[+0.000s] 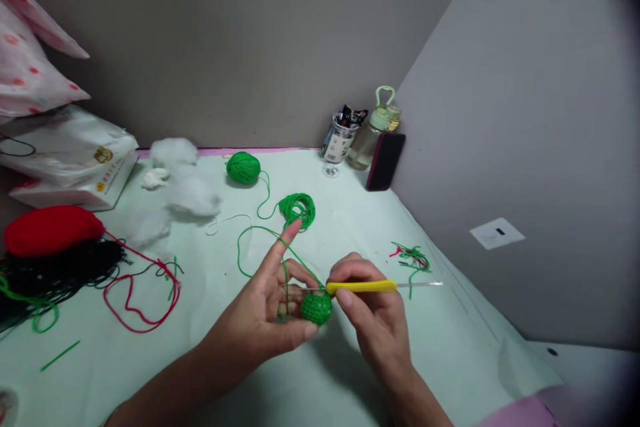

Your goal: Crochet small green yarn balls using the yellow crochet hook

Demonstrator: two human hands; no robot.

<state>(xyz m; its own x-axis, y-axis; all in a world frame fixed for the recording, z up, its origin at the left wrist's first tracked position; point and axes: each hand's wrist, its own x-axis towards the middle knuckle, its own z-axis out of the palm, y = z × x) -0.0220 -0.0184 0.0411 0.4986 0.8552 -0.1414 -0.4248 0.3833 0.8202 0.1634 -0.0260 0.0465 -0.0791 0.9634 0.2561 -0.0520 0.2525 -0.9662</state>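
My left hand (265, 310) pinches a small green crocheted piece (316, 307) between thumb and fingers, with the index finger raised and green yarn (260, 230) looped over it. My right hand (373, 310) grips a yellow-handled crochet hook (361, 287), whose tip points left into the piece. The yarn runs back across the pale table (280, 380) to a loose green coil (298, 208) and a green yarn ball (243, 167).
White stuffing tufts (175, 180) lie at back left beside a white bag (65, 153). A red crocheted piece (47, 230), black yarn and a red strand (140, 293) lie left. A pen cup (339, 140), bottle (373, 130), dark phone (385, 161) and yarn scraps (413, 257) sit by the right wall.
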